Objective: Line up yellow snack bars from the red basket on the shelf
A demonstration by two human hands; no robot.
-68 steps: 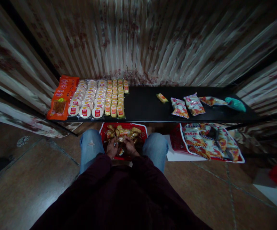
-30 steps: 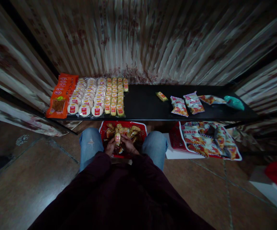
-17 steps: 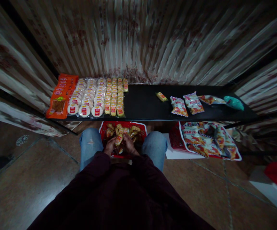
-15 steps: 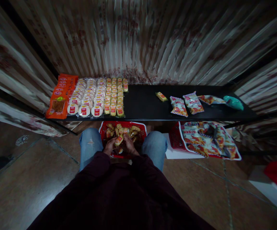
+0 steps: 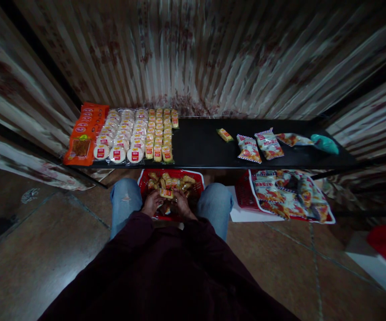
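Observation:
Between my knees stands a red basket (image 5: pixel 198 176) with a white rim, holding several small yellow wrapped snacks (image 5: pixel 188 179). Over it, my left hand (image 5: pixel 151 203) and my right hand (image 5: pixel 182 203) hold one yellow snack packet (image 5: pixel 166 193) between them, one at each end. Its red-and-white label faces up and it lies roughly level. Above the basket, on the black shelf (image 5: pixel 198 145), rows of matching yellow packets (image 5: pixel 158 133) stand beside rows of round white wrapped crackers (image 5: pixel 118 154). A lone yellow packet (image 5: pixel 225 134) lies farther right on the shelf.
Orange snack bags (image 5: pixel 85 133) fill the shelf's left end. Toward the right lie puffy snack bags (image 5: pixel 269 143) and a green bag (image 5: pixel 326 143). A second red basket (image 5: pixel 244 191) of snack bags stands below, right of my knee. A pleated curtain (image 5: pixel 193 53) hangs behind.
The snack packet between my hands has turned from tilted to nearly level. My left hand has shifted slightly left and down; things on the shelf have not moved.

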